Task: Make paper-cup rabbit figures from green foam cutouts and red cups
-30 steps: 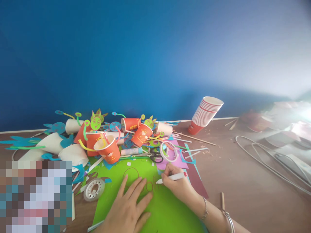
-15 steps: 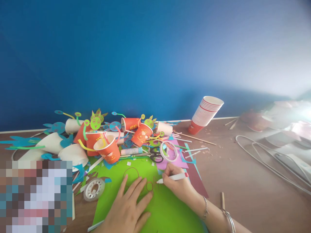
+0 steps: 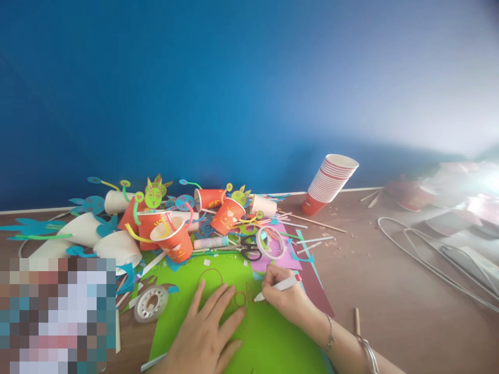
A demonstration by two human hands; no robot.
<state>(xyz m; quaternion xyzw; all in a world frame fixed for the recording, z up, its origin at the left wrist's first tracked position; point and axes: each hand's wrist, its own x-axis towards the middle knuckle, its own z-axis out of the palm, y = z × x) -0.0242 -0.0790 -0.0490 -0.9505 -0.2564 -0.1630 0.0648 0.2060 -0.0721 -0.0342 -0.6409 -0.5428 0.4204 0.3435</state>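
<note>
My left hand (image 3: 208, 330) lies flat with fingers spread on a sheet of bright green paper (image 3: 280, 337). Between the fingers of my right hand (image 3: 283, 291) is a white marker (image 3: 287, 283) with a red end, its tip at the paper. Thin red outlines show on the sheet: a larger circle partly behind my left fingertips, a small circle (image 3: 240, 299) and a narrow pointed shape beside it. Just beyond my right hand rest a white tape ring (image 3: 271, 243) and black-handled scissors (image 3: 251, 249).
Decorated orange paper cups (image 3: 173, 241), white cups (image 3: 117, 249), straws and blue paper scraps crowd the left back. A tape roll (image 3: 151, 304) lies left of the green paper. A leaning cup stack (image 3: 331, 182) stands by the blue wall. White cables (image 3: 424, 249) lie at right.
The marker tip has shifted slightly right and down the paper, and the pointed red outline has grown by a line. My left hand stays in place.
</note>
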